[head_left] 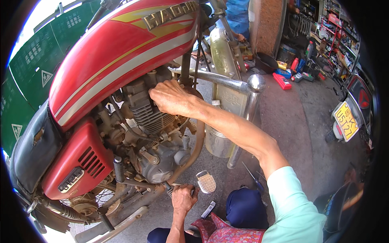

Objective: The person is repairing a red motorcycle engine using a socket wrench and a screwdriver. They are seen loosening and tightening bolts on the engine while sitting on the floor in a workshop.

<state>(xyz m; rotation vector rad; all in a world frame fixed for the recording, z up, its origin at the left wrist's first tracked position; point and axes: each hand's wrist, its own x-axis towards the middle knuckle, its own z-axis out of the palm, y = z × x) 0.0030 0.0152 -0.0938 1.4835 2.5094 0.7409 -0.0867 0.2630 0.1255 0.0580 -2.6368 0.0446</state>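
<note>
A red motorcycle (113, 87) fills the left and middle of the view, its long axis slanting from lower left to upper right, with the front end pointing toward the upper right; a green barrier (44, 52) stands beyond it. The fuel tank (125, 60) lies along that same slant. At the rear end sits the black seat (30, 146), torn on top, beside the red side cover (81, 158).

Below the tank is the engine (152, 121), its finned cylinder leaning, with the head end up and slightly to the left. A metal bar (219, 79) with a ball end juts out from the front of the bike.

The right hand (172, 97) reaches in to the top of the engine, knuckles up and fingers bent against it; the fingertips are hidden, so I cannot tell what they close on. The left hand (184, 197) is low, just below the engine, fingers curled together; whether it clamps anything I cannot tell.

Just right of it lies a textured metal plate (207, 183), its long axis tilting from upper left to lower right. Farther right, a blue-handled screwdriver (259, 185) points its shaft up and left.
</note>
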